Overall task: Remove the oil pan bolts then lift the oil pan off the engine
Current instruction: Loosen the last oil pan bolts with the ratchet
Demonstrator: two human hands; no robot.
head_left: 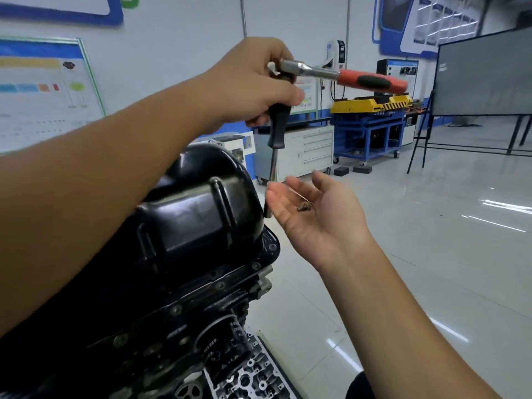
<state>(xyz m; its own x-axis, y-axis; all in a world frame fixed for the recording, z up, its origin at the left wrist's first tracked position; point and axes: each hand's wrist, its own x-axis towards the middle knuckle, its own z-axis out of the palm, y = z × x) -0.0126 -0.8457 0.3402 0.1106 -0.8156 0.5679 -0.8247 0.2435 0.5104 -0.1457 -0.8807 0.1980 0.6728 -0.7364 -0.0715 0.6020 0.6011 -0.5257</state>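
The black oil pan [198,214] sits on top of the upturned engine [161,321], with bolts [220,285] along its flange. My left hand [253,84] is raised above the pan and grips a ratchet wrench [371,80] with a red and black handle. A black-handled extension [277,131] hangs down from it, its socket end by my right fingertips. My right hand [311,214] is held palm up beside the pan, fingers relaxed. A small loose bolt [302,208] lies in that palm.
A cylinder head [253,378] lies low beside the engine. Further back stand a grey drawer cabinet [305,152], a blue and yellow bench [371,122] and a dark display board on a stand [483,73]. Glossy floor stretches to the right.
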